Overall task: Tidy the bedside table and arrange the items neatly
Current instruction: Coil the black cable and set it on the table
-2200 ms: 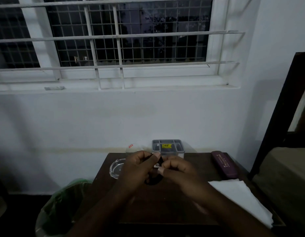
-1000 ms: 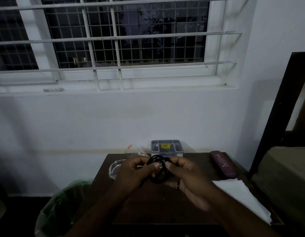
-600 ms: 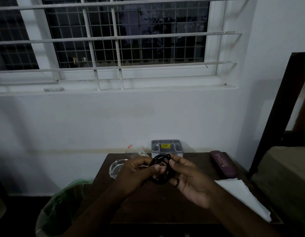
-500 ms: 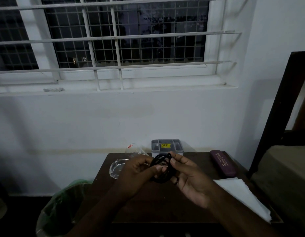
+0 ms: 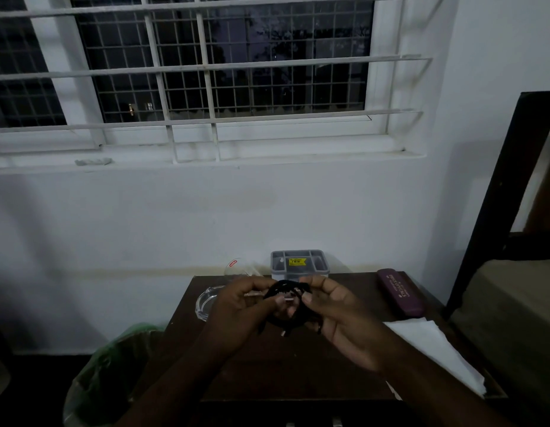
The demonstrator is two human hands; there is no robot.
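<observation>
Pinching a coiled black cable [image 5: 284, 306] just in front of the grey box [image 5: 299, 264], left hand [image 5: 236, 312] and right hand [image 5: 338, 315] fingers clamped on its loops; looks light and floppy, so best gripped across the bundle.

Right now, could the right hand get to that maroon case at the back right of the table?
Probably yes, once freed. The right hand is gripping the black coiled cord together with the left hand. The maroon case lies on its side of the table, with nothing between them.
</observation>
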